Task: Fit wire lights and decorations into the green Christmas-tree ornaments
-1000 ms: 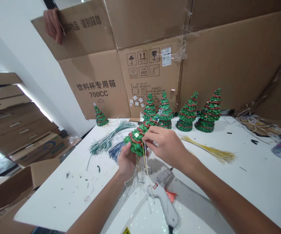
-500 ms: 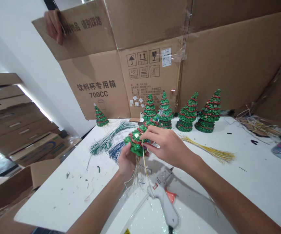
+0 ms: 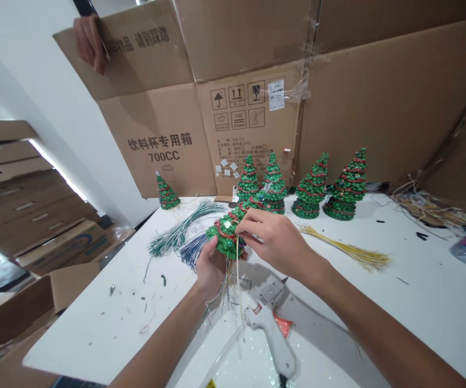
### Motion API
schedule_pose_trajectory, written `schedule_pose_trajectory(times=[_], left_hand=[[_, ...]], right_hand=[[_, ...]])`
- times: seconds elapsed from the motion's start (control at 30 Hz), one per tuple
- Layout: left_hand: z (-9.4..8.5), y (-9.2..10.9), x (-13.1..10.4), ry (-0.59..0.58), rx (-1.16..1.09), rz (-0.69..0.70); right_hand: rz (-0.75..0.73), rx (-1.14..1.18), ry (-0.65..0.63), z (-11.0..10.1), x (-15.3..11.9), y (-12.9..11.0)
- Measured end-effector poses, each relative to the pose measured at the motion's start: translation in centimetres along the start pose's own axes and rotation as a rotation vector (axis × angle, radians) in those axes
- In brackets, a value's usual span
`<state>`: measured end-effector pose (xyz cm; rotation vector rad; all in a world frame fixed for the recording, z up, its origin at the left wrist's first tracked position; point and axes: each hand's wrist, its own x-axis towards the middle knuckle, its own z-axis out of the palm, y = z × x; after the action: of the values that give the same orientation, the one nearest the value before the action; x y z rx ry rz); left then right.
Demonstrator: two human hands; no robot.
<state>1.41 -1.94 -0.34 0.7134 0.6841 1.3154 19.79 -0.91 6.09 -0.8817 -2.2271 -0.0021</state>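
Note:
My left hand (image 3: pixel 210 268) grips the base of a small green beaded Christmas tree (image 3: pixel 227 230) wound with red trim, tilted with its tip pointing away from me. My right hand (image 3: pixel 275 240) rests over the tree's right side, fingertips pinching a thin yellow wire (image 3: pixel 237 258) that hangs down from the tree. More thin wires dangle below the base. A white hot glue gun (image 3: pixel 271 328) lies on the white table (image 3: pixel 95 328) just under my hands.
Several finished beaded trees (image 3: pixel 309 188) stand along the cardboard wall (image 3: pixel 378 102), one small tree (image 3: pixel 167 194) apart at the left. Green wire bundles (image 3: pixel 178 231) and yellow wires (image 3: pixel 350 252) lie on the table. Another person's hand (image 3: pixel 89 40) grips the cardboard's top left edge.
My right hand's fingers shifted slightly on the tree and the yellow wire; the tree and left hand stayed almost in place.

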Motion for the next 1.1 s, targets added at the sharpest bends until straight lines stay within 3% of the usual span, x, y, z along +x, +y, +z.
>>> schedule_pose_trajectory(times=[0.63,0.8,1.1], left_hand=[[0.31,0.06,-0.17,0.018,-0.047,0.021],[0.32,0.03,-0.1,-0.015,-0.024,0.035],[0.04,0.13,-0.03,0.027,0.0,0.014]], right_hand=[[-0.189,-0.062,-0.051,-0.33,-0.04,-0.26],[-0.212,-0.044,-0.02,-0.43,0.0,-0.02],[-0.189,-0.042,-0.001,-0.58,-0.03,0.09]])
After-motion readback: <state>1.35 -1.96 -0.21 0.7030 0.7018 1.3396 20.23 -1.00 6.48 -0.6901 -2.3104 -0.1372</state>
